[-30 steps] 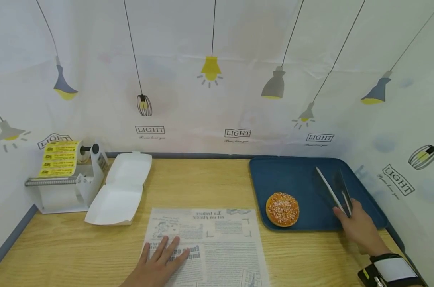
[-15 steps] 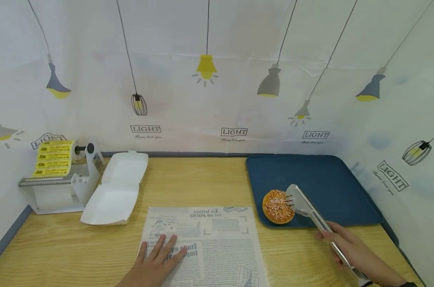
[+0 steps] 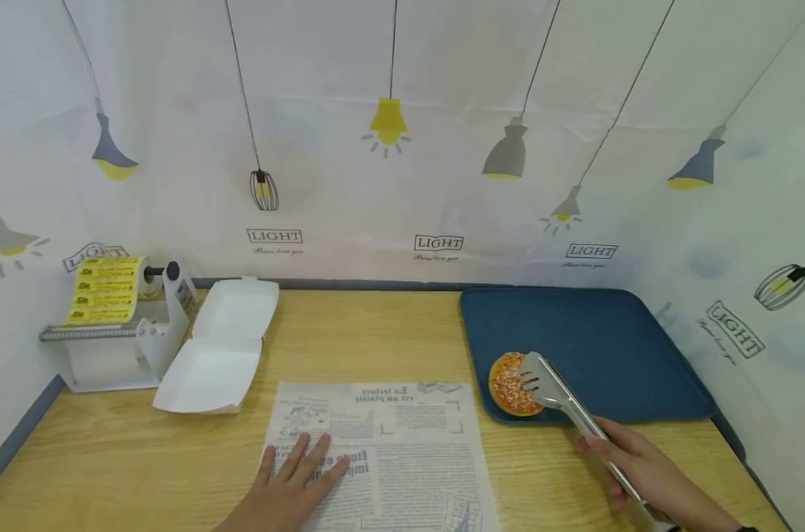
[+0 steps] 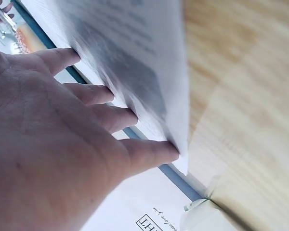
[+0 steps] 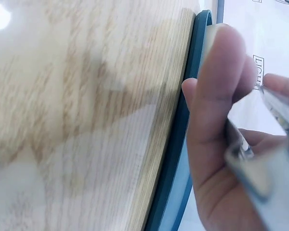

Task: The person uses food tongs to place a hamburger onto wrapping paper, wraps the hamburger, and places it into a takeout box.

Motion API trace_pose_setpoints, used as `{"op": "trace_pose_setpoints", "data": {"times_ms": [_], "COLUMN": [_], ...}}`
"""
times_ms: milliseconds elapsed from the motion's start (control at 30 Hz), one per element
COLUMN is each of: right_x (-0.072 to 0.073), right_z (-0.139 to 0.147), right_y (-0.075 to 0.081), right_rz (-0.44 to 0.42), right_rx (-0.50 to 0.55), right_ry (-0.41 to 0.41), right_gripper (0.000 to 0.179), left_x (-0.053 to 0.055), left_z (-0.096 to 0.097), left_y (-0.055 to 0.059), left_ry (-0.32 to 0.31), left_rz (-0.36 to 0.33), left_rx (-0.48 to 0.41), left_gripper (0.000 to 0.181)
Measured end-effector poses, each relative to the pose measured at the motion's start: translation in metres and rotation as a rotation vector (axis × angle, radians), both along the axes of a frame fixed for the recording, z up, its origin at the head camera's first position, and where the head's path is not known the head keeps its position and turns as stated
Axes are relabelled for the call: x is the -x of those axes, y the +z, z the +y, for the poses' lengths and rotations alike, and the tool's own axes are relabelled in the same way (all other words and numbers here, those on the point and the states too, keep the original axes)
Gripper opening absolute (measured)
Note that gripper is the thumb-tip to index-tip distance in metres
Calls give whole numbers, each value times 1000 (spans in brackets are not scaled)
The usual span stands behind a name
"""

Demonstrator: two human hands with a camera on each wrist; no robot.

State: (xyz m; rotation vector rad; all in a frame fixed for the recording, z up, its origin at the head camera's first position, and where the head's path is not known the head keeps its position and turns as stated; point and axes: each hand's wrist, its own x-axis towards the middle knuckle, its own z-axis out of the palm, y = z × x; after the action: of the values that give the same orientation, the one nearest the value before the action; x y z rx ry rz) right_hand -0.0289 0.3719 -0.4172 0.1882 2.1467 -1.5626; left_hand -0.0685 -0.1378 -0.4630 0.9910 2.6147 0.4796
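My left hand rests on the newsprint-patterned paper, fingers spread; in the left wrist view its fingertips press the sheet. My right hand grips a pair of metal tongs by the arms. The slotted tip of the tongs overlaps the right side of a round, seed-topped bun, which sits in the near left corner of the blue tray. The lower arm of the tongs is hidden beneath the upper one. Close up in the right wrist view, the thumb and fingers wrap the tongs.
An opened white clamshell box lies left of the paper. Behind it, at the far left, stands a label dispenser with a roll of yellow stickers. A printed wall sheet borders the wooden table at the back and sides.
My right hand has swung the tongs left and toward me, from the tray's right side to over the bun. My left hand stays on the paper.
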Motion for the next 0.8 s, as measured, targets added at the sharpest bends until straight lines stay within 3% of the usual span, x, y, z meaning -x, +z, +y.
{"op": "trace_pose_setpoints", "data": {"times_ms": [200, 333, 500, 600, 733, 800], "right_x": [3, 2, -6, -3, 5, 4], "right_z": [0, 2, 5, -6, -37, -59], "right_y": [-1, -1, 2, 4, 3, 1], "right_rz": [-29, -78, -26, -6, -74, -110], "right_rx": [-45, 17, 154, 294, 575, 632], "right_ry": [-10, -14, 20, 98, 254, 301], "right_gripper": [67, 64, 30, 40, 47, 45], "left_x": [-1, 0, 6, 5, 1, -1], "left_z": [-5, -5, 3, 2, -4, -7], "left_y": [10, 17, 19, 20, 20, 20], "left_ry": [-15, -19, -39, -34, -12, -4], "left_rz": [-15, -45, -49, -61, -81, -82], "left_rx": [11, 17, 45, 58, 59, 62], "left_gripper": [111, 115, 117, 117, 117, 117]}}
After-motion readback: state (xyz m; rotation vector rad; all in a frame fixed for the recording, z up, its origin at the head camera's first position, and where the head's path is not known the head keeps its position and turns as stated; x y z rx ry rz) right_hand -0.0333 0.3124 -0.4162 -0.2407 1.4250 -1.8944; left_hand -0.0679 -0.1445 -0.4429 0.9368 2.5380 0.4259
